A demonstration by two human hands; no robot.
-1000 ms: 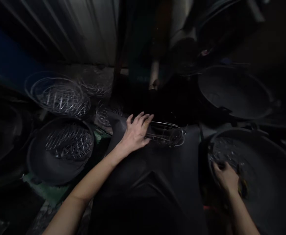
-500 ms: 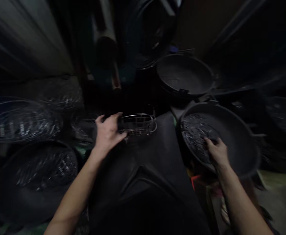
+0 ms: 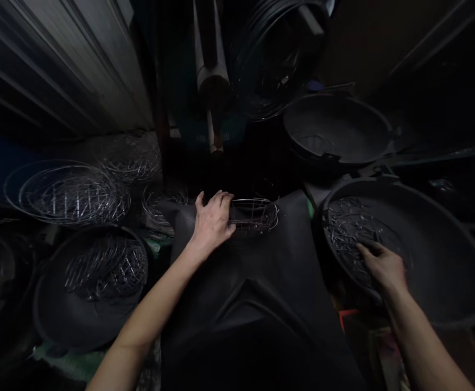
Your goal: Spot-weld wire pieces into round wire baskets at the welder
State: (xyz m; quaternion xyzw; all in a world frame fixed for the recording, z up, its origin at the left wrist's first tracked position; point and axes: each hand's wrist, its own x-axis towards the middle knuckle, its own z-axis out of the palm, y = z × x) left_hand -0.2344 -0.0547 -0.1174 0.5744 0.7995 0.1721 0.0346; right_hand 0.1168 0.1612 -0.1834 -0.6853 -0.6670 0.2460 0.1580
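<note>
My left hand [image 3: 215,220] is closed on the left end of a small round wire basket [image 3: 255,221], fingers at its upper rim and thumb below. The basket rests near the top of a black sheet [image 3: 261,260] spread before me. On the right, my right hand [image 3: 386,269] reaches into a large dark basin [image 3: 444,271], its thumb and fingers pressed together. They sit at the edge of a heap of short bent wire pieces [image 3: 349,220]. Whatever is between those fingertips is too dark to make out.
At left, wire baskets [image 3: 70,193] are stacked beside a dark basin [image 3: 50,326] holding several curved wire grids [image 3: 107,266]. Another basin [image 3: 343,125] stands behind the right one. A pole-like bar [image 3: 213,54] and a wire coil [image 3: 257,108] are ahead.
The view has swung, so everything sits further right in the picture. My left hand's fingers have drawn closer together on the basket. My right hand stays by the wire heap.
</note>
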